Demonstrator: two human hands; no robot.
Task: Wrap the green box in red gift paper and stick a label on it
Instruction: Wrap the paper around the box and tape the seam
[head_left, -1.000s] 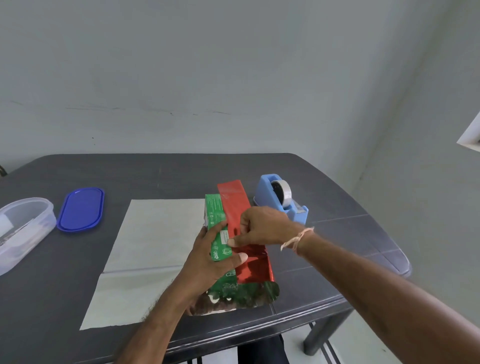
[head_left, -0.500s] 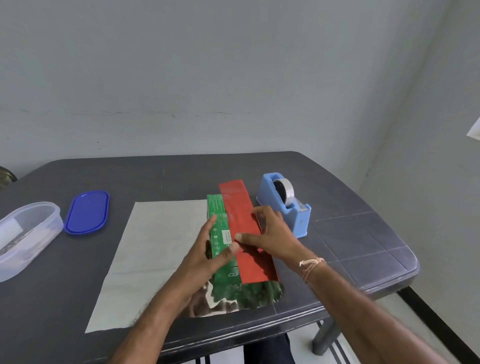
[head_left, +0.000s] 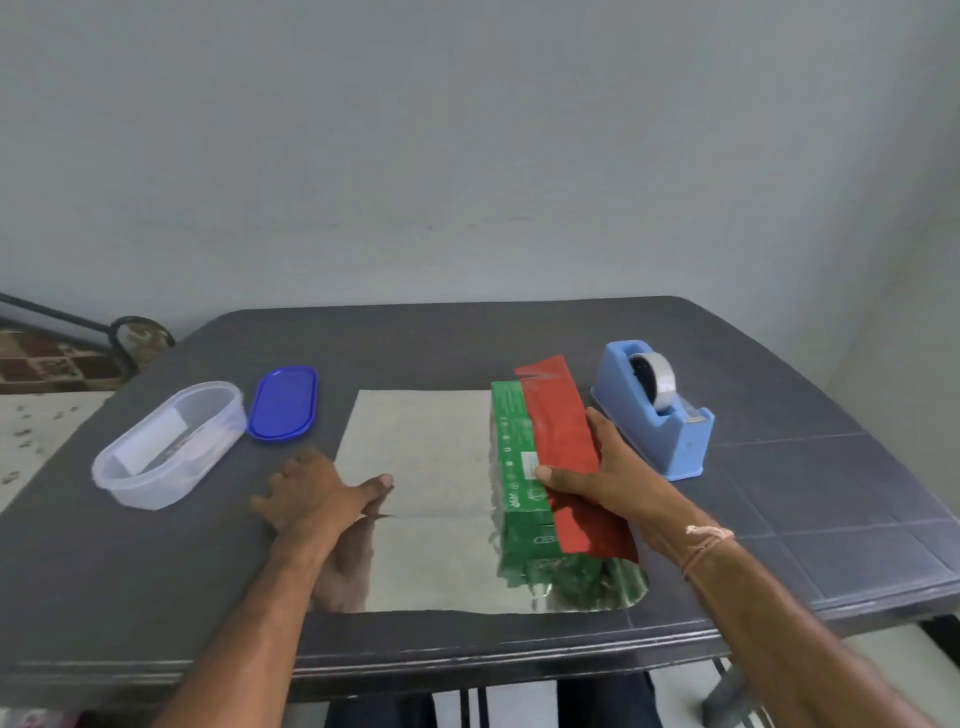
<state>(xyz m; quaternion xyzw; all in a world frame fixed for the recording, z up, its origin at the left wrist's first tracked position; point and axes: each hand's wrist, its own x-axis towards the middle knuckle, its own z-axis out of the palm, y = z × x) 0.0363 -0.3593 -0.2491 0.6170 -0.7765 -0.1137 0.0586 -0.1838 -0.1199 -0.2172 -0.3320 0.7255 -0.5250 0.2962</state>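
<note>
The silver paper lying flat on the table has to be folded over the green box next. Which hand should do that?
Probably the left hand. Its thumb already rests on the left edge of the silver paper, so it could lift that side over. The right hand is busy pressing the red flap onto the green box.

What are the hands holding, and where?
The right hand pins the red paper flap onto the green box, thumb at the flap's edge. The left hand holds nothing, resting flat at the sheet's left edge.

Soft even daylight, mirror glare on silver paper (head_left: 431, 561), blurred, warped edges
</note>
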